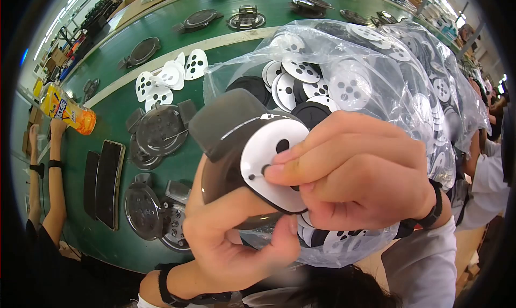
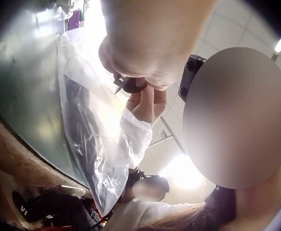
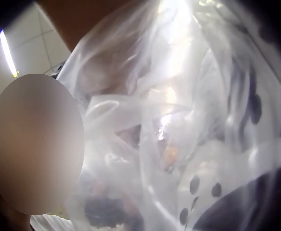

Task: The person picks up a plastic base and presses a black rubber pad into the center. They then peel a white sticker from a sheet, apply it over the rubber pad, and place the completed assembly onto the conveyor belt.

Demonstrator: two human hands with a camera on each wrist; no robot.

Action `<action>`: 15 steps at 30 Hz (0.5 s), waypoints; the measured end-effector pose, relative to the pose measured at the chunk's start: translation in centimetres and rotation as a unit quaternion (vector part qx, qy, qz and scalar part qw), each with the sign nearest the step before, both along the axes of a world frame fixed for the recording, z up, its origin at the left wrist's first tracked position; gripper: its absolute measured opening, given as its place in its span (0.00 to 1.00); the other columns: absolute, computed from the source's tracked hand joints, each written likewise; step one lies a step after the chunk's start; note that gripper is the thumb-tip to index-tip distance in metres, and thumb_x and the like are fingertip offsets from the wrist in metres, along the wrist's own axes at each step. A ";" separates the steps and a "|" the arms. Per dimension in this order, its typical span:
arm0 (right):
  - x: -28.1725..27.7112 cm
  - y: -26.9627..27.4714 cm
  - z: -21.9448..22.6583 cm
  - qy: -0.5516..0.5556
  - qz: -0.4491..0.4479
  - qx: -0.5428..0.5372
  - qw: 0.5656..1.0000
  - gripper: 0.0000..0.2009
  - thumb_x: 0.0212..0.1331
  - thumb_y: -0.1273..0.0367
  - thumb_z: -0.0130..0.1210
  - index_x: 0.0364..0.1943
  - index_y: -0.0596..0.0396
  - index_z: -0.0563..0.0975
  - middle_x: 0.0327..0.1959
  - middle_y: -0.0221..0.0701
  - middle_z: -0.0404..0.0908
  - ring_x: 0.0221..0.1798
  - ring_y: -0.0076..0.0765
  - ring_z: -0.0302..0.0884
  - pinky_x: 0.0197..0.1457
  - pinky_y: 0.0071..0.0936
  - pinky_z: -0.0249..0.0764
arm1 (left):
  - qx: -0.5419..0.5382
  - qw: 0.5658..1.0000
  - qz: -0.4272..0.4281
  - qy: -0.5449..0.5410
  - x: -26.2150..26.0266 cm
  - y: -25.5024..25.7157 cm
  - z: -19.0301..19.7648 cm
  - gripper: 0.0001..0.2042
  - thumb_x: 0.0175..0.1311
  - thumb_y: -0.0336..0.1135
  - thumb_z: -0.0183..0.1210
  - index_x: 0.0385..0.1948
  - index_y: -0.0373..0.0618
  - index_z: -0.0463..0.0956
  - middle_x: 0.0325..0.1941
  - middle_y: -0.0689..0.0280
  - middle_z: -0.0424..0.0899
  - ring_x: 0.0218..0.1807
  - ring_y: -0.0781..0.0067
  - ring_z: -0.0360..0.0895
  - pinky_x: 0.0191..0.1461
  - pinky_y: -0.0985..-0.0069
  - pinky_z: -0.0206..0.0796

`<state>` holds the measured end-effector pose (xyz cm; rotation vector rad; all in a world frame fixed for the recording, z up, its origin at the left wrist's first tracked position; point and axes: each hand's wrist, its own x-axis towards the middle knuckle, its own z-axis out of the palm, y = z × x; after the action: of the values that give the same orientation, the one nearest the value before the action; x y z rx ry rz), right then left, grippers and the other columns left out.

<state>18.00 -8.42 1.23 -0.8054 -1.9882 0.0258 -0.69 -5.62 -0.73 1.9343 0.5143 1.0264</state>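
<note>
In the head view my left hand holds a smoky translucent round plastic cover with a squared tab at its top. My right hand pinches a white perforated disc with a dark underside, its fingertips over the holes. That disc lies over the cover's face, tilted toward the camera. From the left wrist view, both hands meet around a dark edge of the work. Clear plastic film fills much of the right wrist view and hides the right hand's fingers.
A big clear bag of similar discs bulges beside the hands. On the green table lie loose white discs, several dark covers and a phone. Another person's hand is by an orange-labelled bottle.
</note>
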 end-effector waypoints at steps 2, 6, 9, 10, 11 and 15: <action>0.0 -0.2 0.2 0.005 0.009 -0.016 1.000 0.10 0.33 0.84 0.57 0.17 0.55 0.70 0.31 0.38 0.81 0.33 0.38 0.80 0.32 0.26 0.76 | -0.007 1.000 0.007 -0.002 0.1 0.0 0.2 0.10 0.44 0.23 0.55 0.31 0.32 0.74 0.44 0.53 0.73 0.47 0.65 0.70 0.54 0.71 0.59; 0.2 0.0 0.5 0.059 0.037 -0.071 0.995 0.08 0.34 0.82 0.58 0.19 0.57 0.72 0.33 0.41 0.81 0.35 0.41 0.80 0.36 0.29 0.77 | -0.031 0.999 0.038 -0.016 0.2 0.1 0.5 0.10 0.42 0.23 0.56 0.30 0.33 0.75 0.44 0.52 0.73 0.47 0.62 0.71 0.53 0.70 0.60; 0.1 0.3 0.1 0.048 0.054 -0.055 0.996 0.08 0.34 0.81 0.59 0.21 0.58 0.74 0.35 0.44 0.80 0.37 0.44 0.80 0.37 0.31 0.78 | -0.042 0.997 0.053 -0.024 0.4 0.3 0.4 0.11 0.40 0.23 0.56 0.29 0.34 0.75 0.43 0.52 0.74 0.46 0.60 0.71 0.52 0.69 0.60; 0.1 0.3 0.0 0.044 0.050 -0.045 0.997 0.08 0.34 0.81 0.59 0.21 0.58 0.74 0.35 0.44 0.80 0.37 0.44 0.80 0.37 0.31 0.78 | -0.043 0.997 0.055 -0.025 0.4 0.2 0.4 0.11 0.39 0.23 0.57 0.29 0.34 0.76 0.43 0.51 0.74 0.46 0.60 0.71 0.52 0.69 0.60; 0.0 0.3 -0.1 0.040 0.046 -0.035 0.998 0.08 0.34 0.81 0.59 0.22 0.58 0.74 0.35 0.45 0.80 0.38 0.44 0.80 0.38 0.32 0.78 | -0.042 0.997 0.056 -0.026 0.5 0.2 0.5 0.11 0.38 0.23 0.57 0.28 0.34 0.76 0.43 0.51 0.74 0.46 0.59 0.71 0.52 0.69 0.60; 0.0 0.5 -0.4 0.019 0.027 0.014 0.999 0.07 0.34 0.80 0.59 0.20 0.60 0.74 0.34 0.45 0.79 0.37 0.43 0.79 0.36 0.30 0.78 | -0.035 0.997 0.060 -0.028 0.5 0.0 0.6 0.11 0.35 0.23 0.58 0.27 0.35 0.77 0.43 0.50 0.74 0.45 0.57 0.72 0.51 0.68 0.61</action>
<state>18.04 -7.91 0.83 -0.7266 -1.9696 0.0444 -0.22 -5.58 -0.17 1.8264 0.6334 1.1204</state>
